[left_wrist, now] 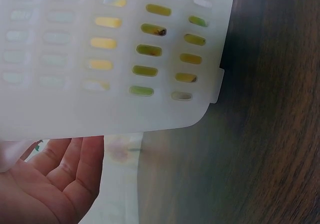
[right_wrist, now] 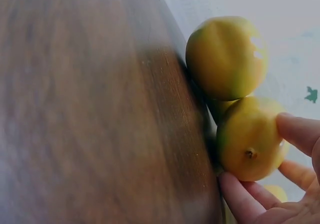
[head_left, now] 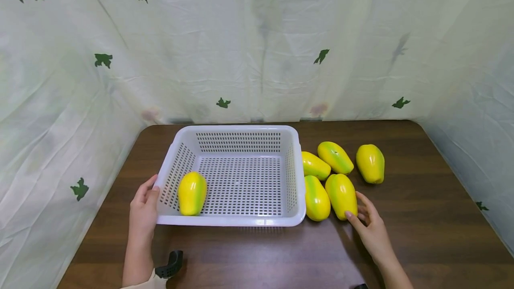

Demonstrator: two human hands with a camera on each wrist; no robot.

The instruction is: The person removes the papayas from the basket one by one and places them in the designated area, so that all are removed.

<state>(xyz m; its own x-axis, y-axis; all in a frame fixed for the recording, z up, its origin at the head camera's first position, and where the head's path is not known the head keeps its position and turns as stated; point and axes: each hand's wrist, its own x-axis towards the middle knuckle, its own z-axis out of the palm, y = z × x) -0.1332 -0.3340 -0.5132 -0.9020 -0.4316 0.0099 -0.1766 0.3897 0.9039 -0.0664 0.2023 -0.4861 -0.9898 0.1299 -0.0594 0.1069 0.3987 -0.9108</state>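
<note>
Left hand (head_left: 143,211) rests flat against the basket's (head_left: 230,221) near-left corner, fingers straight, gripping nothing; one papaya (head_left: 192,193) lies inside the basket at its left wall. Right hand (head_left: 371,229) at the near end of a second papaya (head_left: 341,196) on the table (head_left: 421,217), just right of the basket; fingers (right_wrist: 297,134) spread, touching its tip, not yet closed round it; four more papayas crowd beside it.
</note>
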